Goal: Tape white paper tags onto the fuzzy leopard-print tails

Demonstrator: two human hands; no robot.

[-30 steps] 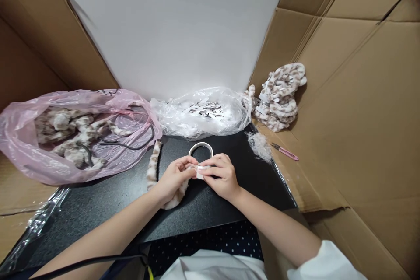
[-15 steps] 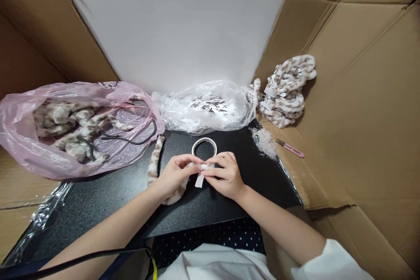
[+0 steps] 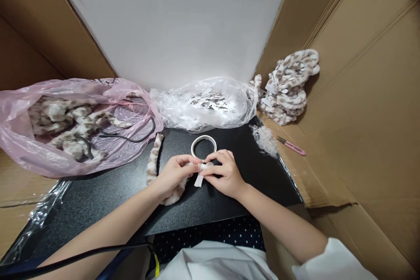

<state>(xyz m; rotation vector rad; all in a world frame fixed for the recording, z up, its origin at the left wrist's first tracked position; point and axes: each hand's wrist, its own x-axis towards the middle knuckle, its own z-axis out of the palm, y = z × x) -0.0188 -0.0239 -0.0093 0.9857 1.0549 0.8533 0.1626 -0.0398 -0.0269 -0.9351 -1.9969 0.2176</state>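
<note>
My left hand (image 3: 177,174) and my right hand (image 3: 226,174) meet over the black tabletop, fingers pinched around one end of a furry white-and-brown fabric strip (image 3: 153,162). The strip curves from the far left of my left hand, under the wrist and up to the fingertips. A short white tape piece (image 3: 198,180) hangs down from between the fingers. Just beyond the fingertips lies a roll of white tape (image 3: 193,145), flat on the table. The exact spot where the fingers press is partly hidden.
A pink plastic bag (image 3: 16,118) at left holds furry pieces and dark cords. Behind the roll sits a clear bag (image 3: 170,113) of white-and-dark pieces. At right are stacked furry bands (image 3: 288,92), loose fluff (image 3: 265,140) and pink thread snips (image 3: 292,145). Cardboard walls (image 3: 361,96) flank the table.
The hands stay almost in place, still pinching the furry strip's end, with only small finger shifts. The view has tilted slightly.
</note>
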